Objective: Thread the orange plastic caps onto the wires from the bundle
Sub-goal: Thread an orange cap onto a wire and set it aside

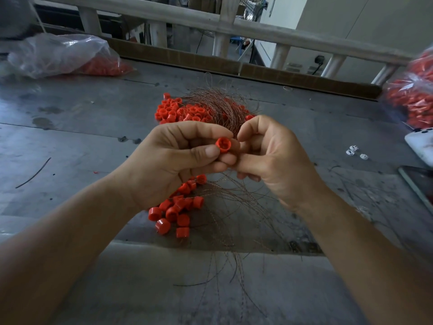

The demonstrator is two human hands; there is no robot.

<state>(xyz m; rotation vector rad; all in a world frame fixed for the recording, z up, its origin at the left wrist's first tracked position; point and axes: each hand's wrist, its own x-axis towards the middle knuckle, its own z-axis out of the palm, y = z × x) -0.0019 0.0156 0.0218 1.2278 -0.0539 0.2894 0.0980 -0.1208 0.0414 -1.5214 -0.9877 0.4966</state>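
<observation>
My left hand (173, 158) pinches one orange cap (223, 144) between thumb and fingers, its open end facing me. My right hand (269, 156) is close against it from the right, fingers curled and tips together beside the cap; any wire pinched there is too thin to see. A bundle of thin coppery wires (218, 104) fans out on the table behind the hands and trails down below them (234, 207). A heap of loose orange caps (180, 110) lies at the bundle's left. More caps (175, 212) lie under my left wrist among the wires.
The grey metal table (82, 127) has a step at its near edge. A clear bag of orange caps (68, 55) lies at far left, another bag (412, 95) at far right. Small white parts (355, 152), a white object (421, 146) and a dark flat panel (417, 181) lie to the right.
</observation>
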